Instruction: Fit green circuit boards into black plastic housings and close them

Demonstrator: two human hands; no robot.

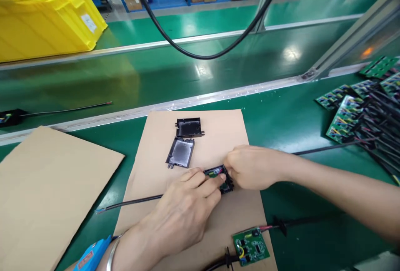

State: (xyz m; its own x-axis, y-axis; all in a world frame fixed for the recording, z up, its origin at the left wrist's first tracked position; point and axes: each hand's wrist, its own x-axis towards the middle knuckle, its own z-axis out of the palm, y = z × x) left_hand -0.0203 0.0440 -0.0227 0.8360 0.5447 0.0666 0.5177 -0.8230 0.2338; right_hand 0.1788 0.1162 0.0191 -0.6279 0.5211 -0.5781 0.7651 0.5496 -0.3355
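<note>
Black boxy case point(230, 185), hands point(189, 206) seemingly gripping, matte cardboard point(218, 133)

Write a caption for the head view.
Left hand over a board in a black case, right hand at its edge; two more cases lie on cardboard.

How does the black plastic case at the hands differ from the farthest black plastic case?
The handled case contains a green circuit board; the farthest case shows no board inside. The left hand partly covers the handled case; the farthest case lies untouched. Both are black and open-topped.
</note>
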